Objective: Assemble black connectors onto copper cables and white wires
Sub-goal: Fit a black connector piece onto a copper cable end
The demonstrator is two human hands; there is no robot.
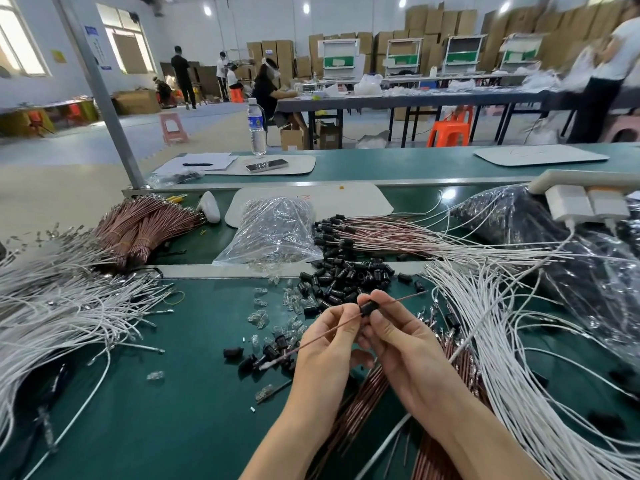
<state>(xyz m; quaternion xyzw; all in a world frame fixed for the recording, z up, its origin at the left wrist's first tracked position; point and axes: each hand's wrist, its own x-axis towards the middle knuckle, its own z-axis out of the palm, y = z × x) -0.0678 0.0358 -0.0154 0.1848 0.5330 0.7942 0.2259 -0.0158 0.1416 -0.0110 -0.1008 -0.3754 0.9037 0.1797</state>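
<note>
Both hands are up over the green bench (166,427), pretty much dead center. Right hand (405,344) has its fingertips pinched on a black connector (369,309), and the left hand (329,344) is gripping a copper cable (322,338) that runs through that connector, slanting from 8 o'clock to 2 o'clock. Loose connector pile (346,277) sits at 12 o'clock just past the hands, white wires (502,344) fan out at 3 o'clock, and more white wire (62,306) is heaped at 9 o'clock.
</note>
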